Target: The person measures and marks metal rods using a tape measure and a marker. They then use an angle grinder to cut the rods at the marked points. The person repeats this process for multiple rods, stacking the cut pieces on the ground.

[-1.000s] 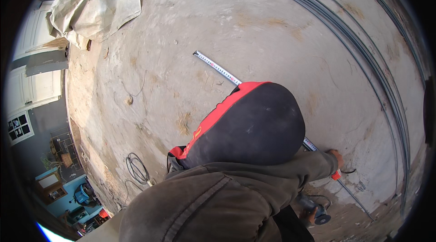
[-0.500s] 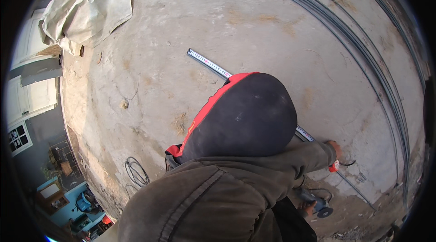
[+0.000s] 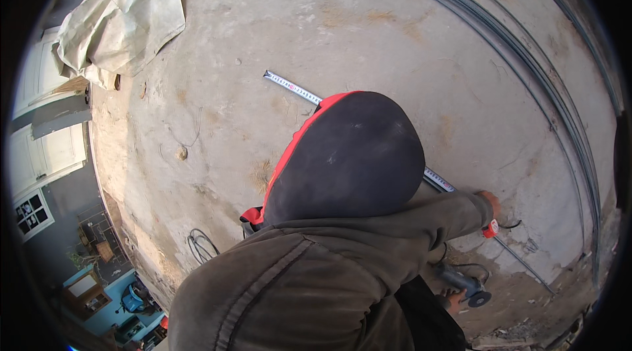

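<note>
A tape measure's white blade (image 3: 289,86) runs diagonally over the concrete along a thin grey metal rod (image 3: 526,264). Its middle is covered by a large dark rounded cloth shape (image 3: 349,160) with a red edge, whose kind I cannot make out. My left arm in a brown sleeve reaches right, and my left hand (image 3: 492,203) lies over the line of the rod, next to the red-and-white tape measure case (image 3: 490,228). Its fingers are mostly hidden. Lower down, the fingers of my right hand (image 3: 454,301) wrap round an angle grinder (image 3: 461,280), its disc facing right.
Long bundled metal rods (image 3: 526,54) curve along the right side. A pale crumpled sheet (image 3: 125,22) lies far left. A coiled wire (image 3: 201,245) rests left of my sleeve, and straw (image 3: 261,176) is scattered on the floor. White doors (image 3: 49,153) stand at the left edge.
The view has shifted slightly, moving the hands, grinder and tape case a little up and right in the picture. Both hands keep their places beside the tape case and on the grinder.
</note>
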Tool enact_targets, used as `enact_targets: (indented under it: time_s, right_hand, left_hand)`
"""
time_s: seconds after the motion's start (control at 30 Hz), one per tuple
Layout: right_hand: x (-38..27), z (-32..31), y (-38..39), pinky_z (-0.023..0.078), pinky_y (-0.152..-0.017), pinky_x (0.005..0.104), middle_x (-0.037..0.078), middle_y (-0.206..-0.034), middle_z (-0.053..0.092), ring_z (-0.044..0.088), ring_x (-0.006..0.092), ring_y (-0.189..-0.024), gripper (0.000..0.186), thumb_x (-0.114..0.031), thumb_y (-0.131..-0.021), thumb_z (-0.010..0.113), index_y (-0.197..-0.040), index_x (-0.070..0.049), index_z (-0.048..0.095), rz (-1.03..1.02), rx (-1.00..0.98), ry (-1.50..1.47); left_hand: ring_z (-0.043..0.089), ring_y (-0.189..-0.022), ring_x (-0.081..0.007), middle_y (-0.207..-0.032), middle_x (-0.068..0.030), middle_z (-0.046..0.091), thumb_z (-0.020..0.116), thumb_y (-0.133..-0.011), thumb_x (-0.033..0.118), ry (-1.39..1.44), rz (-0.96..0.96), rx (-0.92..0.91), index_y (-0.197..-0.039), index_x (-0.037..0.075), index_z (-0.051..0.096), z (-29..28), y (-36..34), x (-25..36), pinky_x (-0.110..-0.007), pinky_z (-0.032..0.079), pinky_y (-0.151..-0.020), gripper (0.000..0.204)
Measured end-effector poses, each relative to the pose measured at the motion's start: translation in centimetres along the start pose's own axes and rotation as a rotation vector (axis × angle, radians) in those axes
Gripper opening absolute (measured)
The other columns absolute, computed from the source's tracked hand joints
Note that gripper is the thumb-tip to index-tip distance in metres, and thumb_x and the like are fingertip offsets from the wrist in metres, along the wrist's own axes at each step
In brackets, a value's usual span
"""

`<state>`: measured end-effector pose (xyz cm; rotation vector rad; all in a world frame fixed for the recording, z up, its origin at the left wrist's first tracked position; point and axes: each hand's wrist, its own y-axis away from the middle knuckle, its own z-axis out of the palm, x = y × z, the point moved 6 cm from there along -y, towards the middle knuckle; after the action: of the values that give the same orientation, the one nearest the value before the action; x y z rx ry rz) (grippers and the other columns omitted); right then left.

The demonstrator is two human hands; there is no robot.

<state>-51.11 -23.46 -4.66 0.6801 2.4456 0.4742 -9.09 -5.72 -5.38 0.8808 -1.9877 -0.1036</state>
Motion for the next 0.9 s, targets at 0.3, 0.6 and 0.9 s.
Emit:
enact_targets:
  time_s: [0.3, 0.6, 0.9]
  right_hand:
    - [-8.0, -0.2, 11.5, 0.053, -0.074, 0.0379, 0.013, -0.09, 0.072, 0.068, 0.0241, -0.081, 0.031, -0.029, -0.087, 0.073, -0.101, -0.001, 0.071, -0.916, 0.402, -0.106]
    - [-13.7, 8.0, 19.6, 0.052, -0.076, 0.037, 0.01, -0.09, 0.068, 0.068, 0.0246, -0.082, 0.018, -0.015, -0.086, 0.069, -0.101, -0.007, 0.069, -1.101, -0.004, 0.132]
    - [-12.6, 6.6, 18.5, 0.052, -0.074, 0.0392, 0.008, -0.092, 0.067, 0.066, 0.0274, -0.085, 0.015, -0.013, -0.084, 0.068, -0.1, -0.011, 0.069, -1.178, -0.046, 0.279]
  left_hand:
    - [0.069, -0.106, -0.0296, -0.109, -0.0145, 0.072, 0.07, -0.086, 0.025, -0.075, -0.116, -0.05, -0.105, 0.011, 0.076, -2.5, -1.7, -1.2, -0.041, 0.056, -0.088, 0.024]
    - [0.07, -0.1, -0.0262, -0.105, -0.0096, 0.074, 0.08, -0.079, 0.03, -0.231, -0.045, -0.301, -0.102, 0.019, 0.078, -1.3, -3.5, -0.3, -0.039, 0.054, -0.088, 0.026]
    - [0.07, -0.1, -0.0243, -0.104, -0.0078, 0.075, 0.081, -0.077, 0.033, -0.233, -0.052, -0.297, -0.105, 0.02, 0.079, -2.0, -3.1, -0.9, -0.038, 0.053, -0.091, 0.03]
